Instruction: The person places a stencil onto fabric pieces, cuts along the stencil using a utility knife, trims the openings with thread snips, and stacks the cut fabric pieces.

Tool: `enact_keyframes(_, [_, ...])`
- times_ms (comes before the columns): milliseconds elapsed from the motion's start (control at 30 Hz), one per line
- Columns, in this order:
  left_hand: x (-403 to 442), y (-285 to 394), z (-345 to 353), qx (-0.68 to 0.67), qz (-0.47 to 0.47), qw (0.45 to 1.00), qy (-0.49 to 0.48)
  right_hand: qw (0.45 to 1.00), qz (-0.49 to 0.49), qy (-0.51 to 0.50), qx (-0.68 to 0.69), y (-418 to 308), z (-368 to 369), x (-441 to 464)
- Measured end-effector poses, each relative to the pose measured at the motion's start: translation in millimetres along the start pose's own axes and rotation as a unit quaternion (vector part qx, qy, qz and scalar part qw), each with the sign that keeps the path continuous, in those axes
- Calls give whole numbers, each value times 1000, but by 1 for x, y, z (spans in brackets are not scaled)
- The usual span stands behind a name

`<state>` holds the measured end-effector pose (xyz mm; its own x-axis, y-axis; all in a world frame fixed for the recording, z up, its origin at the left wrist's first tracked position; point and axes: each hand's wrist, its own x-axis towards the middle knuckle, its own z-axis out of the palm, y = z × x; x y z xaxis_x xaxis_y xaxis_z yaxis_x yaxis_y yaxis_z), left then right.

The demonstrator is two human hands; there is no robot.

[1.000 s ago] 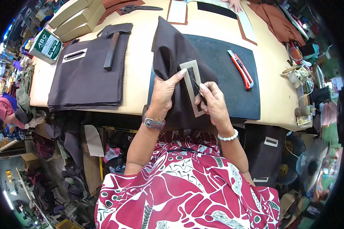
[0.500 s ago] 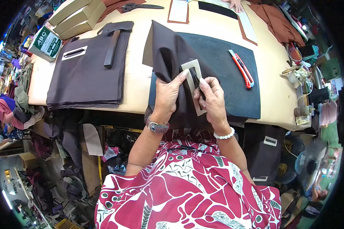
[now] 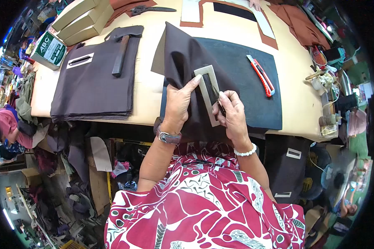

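My left hand [image 3: 177,103] pinches a dark brown leather-like panel [image 3: 179,52], thumb on the pale rectangular border [image 3: 212,79] around a long slot. The panel is raised and folded over the black cutting mat [image 3: 253,87]. My right hand [image 3: 234,112] is closed at the slot's lower right edge around small dark snips [image 3: 222,108], mostly hidden by the fingers. A red utility knife [image 3: 262,76] lies on the mat, right of the panel. To the left, a hammer [image 3: 120,56] rests on a stack of similar dark panels [image 3: 93,91].
Cardboard boxes [image 3: 81,20] and a green-and-white ABC tin [image 3: 49,50] stand at the back left. Large scissors [image 3: 151,9] lie at the far edge. Another person's hand [image 3: 255,4] touches pale strips on brown pieces. Spools and tools crowd the right edge.
My right hand has shifted slightly down and right along the slot, and the dark pointed blade shows less inside it. The panel has tilted a little, showing more of the slot.
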<state>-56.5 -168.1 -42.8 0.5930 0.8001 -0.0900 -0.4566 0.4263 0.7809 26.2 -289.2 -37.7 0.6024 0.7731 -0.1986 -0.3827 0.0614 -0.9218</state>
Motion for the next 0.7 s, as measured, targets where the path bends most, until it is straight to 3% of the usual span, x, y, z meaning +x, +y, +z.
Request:
enact_keyframes(333, [-10,-1,3,48,-24,997,-58,1000,-13,-12,-6,-10,-3,5])
enact_keyframes(700, [-11,5,6,44,-2,998,-55,1000,7,-26,1,-12,-4,3])
